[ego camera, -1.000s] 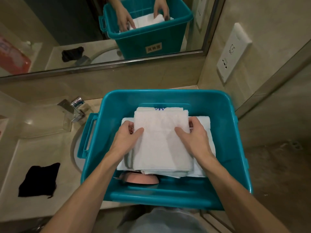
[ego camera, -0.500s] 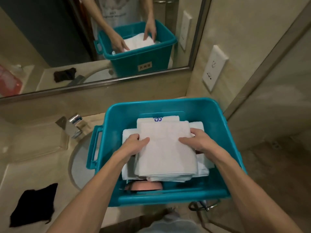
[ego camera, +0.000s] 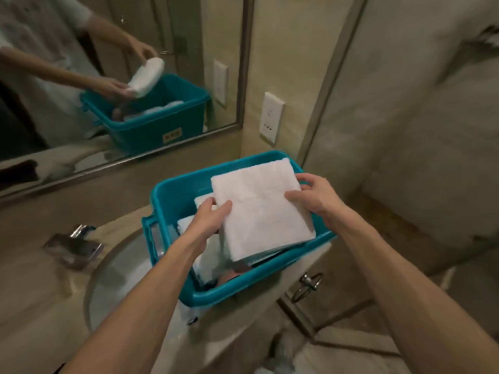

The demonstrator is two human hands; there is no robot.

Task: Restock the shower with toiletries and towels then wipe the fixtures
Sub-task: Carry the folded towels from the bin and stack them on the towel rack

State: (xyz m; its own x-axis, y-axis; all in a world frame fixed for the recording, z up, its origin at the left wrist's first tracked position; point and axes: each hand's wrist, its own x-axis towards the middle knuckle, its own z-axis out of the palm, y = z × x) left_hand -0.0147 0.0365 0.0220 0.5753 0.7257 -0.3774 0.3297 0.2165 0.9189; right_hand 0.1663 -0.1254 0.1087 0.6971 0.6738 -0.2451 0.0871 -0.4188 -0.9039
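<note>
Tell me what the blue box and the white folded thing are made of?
The teal bin looks like hard plastic: smooth, slightly shiny, with a moulded handle. The white towel is probably soft cotton terry: matte, fuzzy surface, folded in thick layers.

This is a bathroom. A big mirror (ego camera: 121,76) hangs on the wall above a stone counter (ego camera: 35,306) with a round sink (ego camera: 121,279) and a shiny tap (ego camera: 78,236). A socket (ego camera: 272,118) sits on the wall beside the mirror. A metal ring (ego camera: 307,286) hangs below the counter. A folded white towel (ego camera: 259,211) is over a teal bin (ego camera: 172,193) by the sink.
</note>
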